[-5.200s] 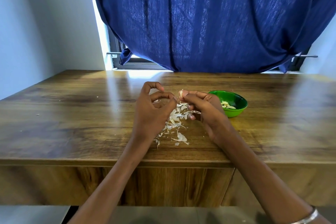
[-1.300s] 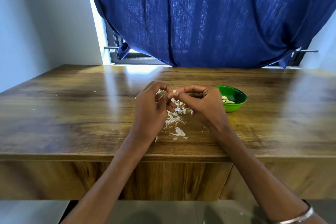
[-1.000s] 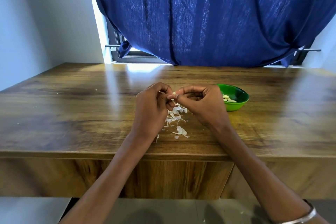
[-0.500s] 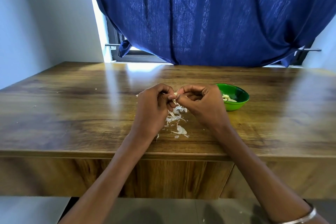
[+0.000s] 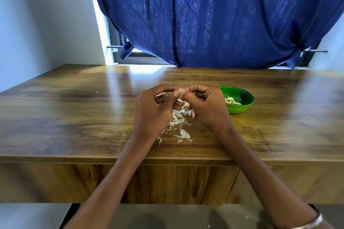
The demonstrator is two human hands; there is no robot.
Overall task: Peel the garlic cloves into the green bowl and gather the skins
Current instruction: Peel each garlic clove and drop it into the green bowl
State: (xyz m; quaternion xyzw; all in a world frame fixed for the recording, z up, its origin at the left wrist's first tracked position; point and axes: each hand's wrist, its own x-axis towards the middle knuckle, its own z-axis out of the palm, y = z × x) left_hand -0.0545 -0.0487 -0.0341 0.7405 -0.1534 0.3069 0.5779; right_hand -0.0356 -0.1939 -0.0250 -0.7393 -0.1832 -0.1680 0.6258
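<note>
Two hands meet over the middle of the wooden table, toward its near edge, and between them sits one garlic clove, pinched from both sides: the left hand grips it with thumb and curled forefinger, the right hand does the same from the other side, both fists otherwise folded. Only a pale tip of the clove shows above the fingertips, so its long axis cannot be told for certain. Below the hands, the loose skins lie scattered on the table, trailing toward the near edge. The green bowl stands just beside the right hand, on its outer side and slightly farther from the near edge, with a few peeled cloves inside. The right hand is plainly the nearer one to it, so in my judgement the clove, once bare, is best dropped in by a short sideways reach of that hand.
</note>
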